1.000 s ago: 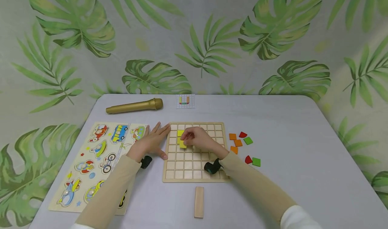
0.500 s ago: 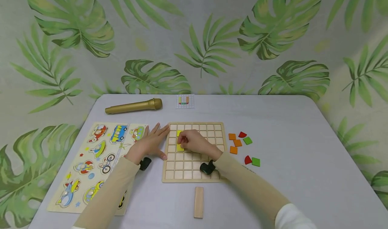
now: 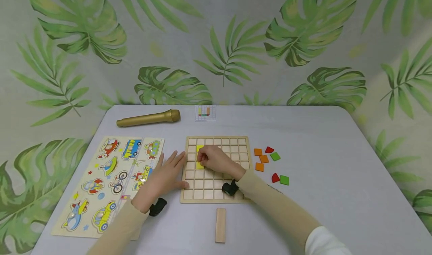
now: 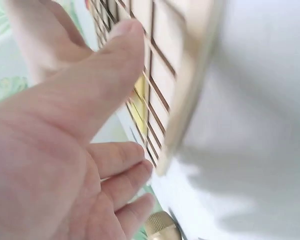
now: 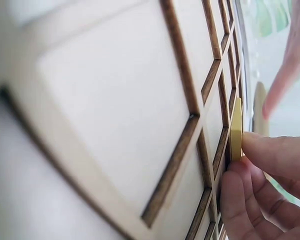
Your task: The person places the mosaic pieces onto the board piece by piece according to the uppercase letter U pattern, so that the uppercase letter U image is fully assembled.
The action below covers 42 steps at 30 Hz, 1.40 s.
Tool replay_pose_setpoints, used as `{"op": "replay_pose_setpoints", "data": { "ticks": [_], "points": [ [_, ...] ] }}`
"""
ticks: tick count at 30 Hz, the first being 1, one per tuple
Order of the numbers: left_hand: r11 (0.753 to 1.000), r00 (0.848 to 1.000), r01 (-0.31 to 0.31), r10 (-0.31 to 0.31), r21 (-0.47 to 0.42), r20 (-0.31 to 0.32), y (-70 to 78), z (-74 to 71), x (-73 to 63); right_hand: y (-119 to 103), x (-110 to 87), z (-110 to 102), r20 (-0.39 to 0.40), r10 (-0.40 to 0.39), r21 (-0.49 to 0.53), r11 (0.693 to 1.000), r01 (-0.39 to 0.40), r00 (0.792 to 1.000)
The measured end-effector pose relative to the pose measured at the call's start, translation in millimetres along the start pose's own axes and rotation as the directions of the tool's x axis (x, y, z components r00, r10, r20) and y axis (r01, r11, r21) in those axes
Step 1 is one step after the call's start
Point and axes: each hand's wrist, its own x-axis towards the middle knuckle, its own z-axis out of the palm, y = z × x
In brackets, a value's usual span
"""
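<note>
A wooden grid board (image 3: pixel 209 184) lies flat on the table, with yellow tiles (image 3: pixel 200 149) in its upper left squares. My right hand (image 3: pixel 217 159) bends over that part of the board and covers some of the yellow. In the right wrist view its thumb and fingers pinch a yellow square tile (image 5: pixel 236 131) right at the grid lines. My left hand (image 3: pixel 164 178) lies at the board's left side, fingers spread and fairly straight, thumb across the rim. The left wrist view shows the left thumb (image 4: pixel 107 70) over the board's edge.
Loose orange tiles (image 3: pixel 259 167), green tiles (image 3: pixel 284 180) and red quarter-round pieces (image 3: pixel 275 178) lie right of the board. A vehicle puzzle board (image 3: pixel 101 206) stands left, partly under my left arm. Behind are a gold microphone (image 3: pixel 148 118) and a pattern card (image 3: pixel 205 113); a wooden block (image 3: pixel 221 225) lies in front.
My right hand has brought the yellow tile down from a skewed position into line with the grid squares. My left hand has slid nearer along the board's left edge.
</note>
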Motion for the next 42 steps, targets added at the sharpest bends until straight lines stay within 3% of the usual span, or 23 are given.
{"op": "replay_pose_setpoints", "data": {
  "ticks": [10,14,22,25,32,37,42],
  "points": [
    [0.994,1.000,-0.012,0.010,-0.106,-0.020,31.9,14.1,-38.5,-0.7,-0.1,1.0,0.009,-0.002,-0.025,1.000,0.003,1.000],
    [0.994,0.997,0.013,-0.021,-0.108,-0.069,37.8,23.9,-41.4,3.1,-1.5,-1.2,0.008,0.017,0.001,1.000,-0.017,1.000],
    [0.995,0.984,0.055,-0.068,-0.081,-0.167,40.6,35.4,-39.5,21.6,-14.4,-24.0,-0.055,0.034,0.163,0.986,-0.025,0.998],
    [0.993,0.982,0.074,-0.088,-0.086,-0.165,40.9,37.5,-38.9,30.5,-26.0,-39.2,-0.091,0.060,0.246,0.969,-0.036,0.994],
    [0.992,0.982,0.085,-0.100,-0.097,-0.160,38.0,42.5,-36.3,65.6,-66.8,-79.8,-0.113,0.189,0.462,0.879,-0.117,0.975],
    [0.990,0.982,0.092,-0.107,-0.103,-0.153,36.0,41.6,-33.0,95.4,-101.9,-103.7,-0.119,0.311,0.503,0.838,-0.213,0.943],
    [0.990,0.983,0.091,-0.106,-0.110,-0.147,36.0,40.1,-31.7,119.5,-132.1,-115.0,-0.145,0.384,0.530,0.808,-0.256,0.912]
  ]
}}
